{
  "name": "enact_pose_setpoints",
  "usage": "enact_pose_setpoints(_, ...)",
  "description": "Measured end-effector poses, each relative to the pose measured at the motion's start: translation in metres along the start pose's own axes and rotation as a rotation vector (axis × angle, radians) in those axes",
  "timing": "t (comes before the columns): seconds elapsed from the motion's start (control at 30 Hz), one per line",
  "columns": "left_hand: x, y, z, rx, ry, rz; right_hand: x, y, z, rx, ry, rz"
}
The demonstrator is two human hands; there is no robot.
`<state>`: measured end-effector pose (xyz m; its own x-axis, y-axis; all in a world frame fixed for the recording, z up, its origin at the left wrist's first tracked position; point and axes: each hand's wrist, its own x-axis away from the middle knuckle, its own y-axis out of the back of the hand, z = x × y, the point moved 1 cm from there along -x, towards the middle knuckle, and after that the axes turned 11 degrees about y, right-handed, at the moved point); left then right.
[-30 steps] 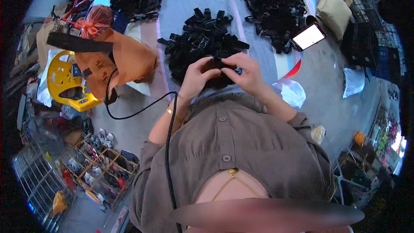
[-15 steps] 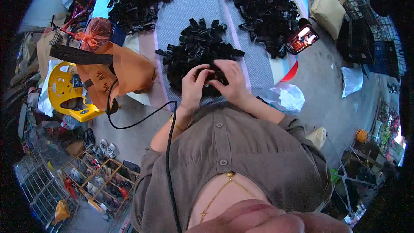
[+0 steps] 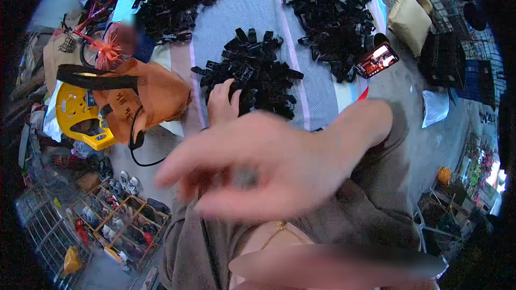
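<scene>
My left hand [image 3: 221, 102] rests at the near left edge of a small heap of black plastic pieces [image 3: 250, 67], fingers and thumb apart. Some of its fingertips are lost against the dark pieces; I see nothing held. Close to the camera, my right hand [image 3: 263, 164] is raised in front of my chest, large and blurred. Its thumb and fingers are curved but apart, with no object visible between them. The hand hides my left wrist and part of a black cord [image 3: 204, 252]. Under the heap lies a patterned grey-blue cloth [image 3: 226, 16].
Larger black heaps lie at far left [image 3: 166, 8] and far right [image 3: 333, 21]. A lit phone [image 3: 377, 60] stands at the right edge. To the left, an orange bag [image 3: 156, 91] sits by a yellow plastic stool [image 3: 70, 107]. A shoe rack [image 3: 118, 220] is at lower left.
My right hand has left the heap and come up toward the camera. My left hand has moved slightly left and its fingers have spread. Earlier both hands were together over the heap.
</scene>
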<state>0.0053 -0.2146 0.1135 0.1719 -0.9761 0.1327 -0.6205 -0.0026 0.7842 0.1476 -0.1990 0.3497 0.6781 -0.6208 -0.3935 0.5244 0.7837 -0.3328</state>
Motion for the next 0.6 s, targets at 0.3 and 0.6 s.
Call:
enact_pose_setpoints(0.3,-0.004,-0.012,-0.001,0.073,-0.027,-0.015,-0.037,0.010,0.010,0.063,-0.131,0.163)
enact_pose_setpoints(0.6,0.014,0.001,0.011,0.032,0.003,-0.029,-0.061,0.143,-0.080,1.029,0.186,0.153)
